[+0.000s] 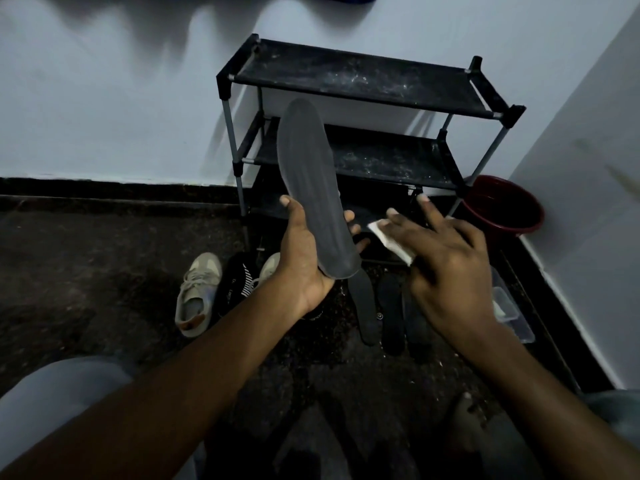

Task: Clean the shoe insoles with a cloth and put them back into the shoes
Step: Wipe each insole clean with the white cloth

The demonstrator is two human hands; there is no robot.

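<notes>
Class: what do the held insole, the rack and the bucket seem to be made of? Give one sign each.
Insole: probably foam, matte grey, bowing slightly. Rack: likely metal tubes, black plastic joints, dusty fabric-like shelves. Bucket: apparently plastic, smooth dark red with a moulded rim.

The blurred right hand (446,268) covers most of the cloth (388,241) and the floor insoles' (367,306) tops at five o'clock, the left arm (225,341) hides part of the black shoe (232,282) at eight o'clock, and the held insole (308,174) masks some of the rack (363,74).
</notes>
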